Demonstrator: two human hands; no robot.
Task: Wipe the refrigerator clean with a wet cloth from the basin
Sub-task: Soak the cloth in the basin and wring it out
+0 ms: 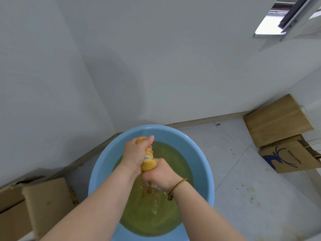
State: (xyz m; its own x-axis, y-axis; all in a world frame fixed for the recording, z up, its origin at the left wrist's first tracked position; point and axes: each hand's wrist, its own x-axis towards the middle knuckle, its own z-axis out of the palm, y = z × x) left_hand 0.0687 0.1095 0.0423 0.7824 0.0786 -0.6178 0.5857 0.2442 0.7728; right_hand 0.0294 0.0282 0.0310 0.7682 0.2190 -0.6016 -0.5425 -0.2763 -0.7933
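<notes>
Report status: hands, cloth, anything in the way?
Left hand and right hand both grip the yellow cloth, wringing it over the blue basin. Water in basin murky yellow-green. Refrigerator not in view. Nothing blocking the hands.

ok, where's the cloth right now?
Head view, centre: the yellow cloth is twisted between the left hand and right hand, above the water in the blue basin.

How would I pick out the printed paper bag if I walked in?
Look along the floor to the right of the blue basin, where two brown paper bags sit by the wall. The printed bag is the nearer one; unlike the plain bag, it carries a dark blue logo.
</notes>
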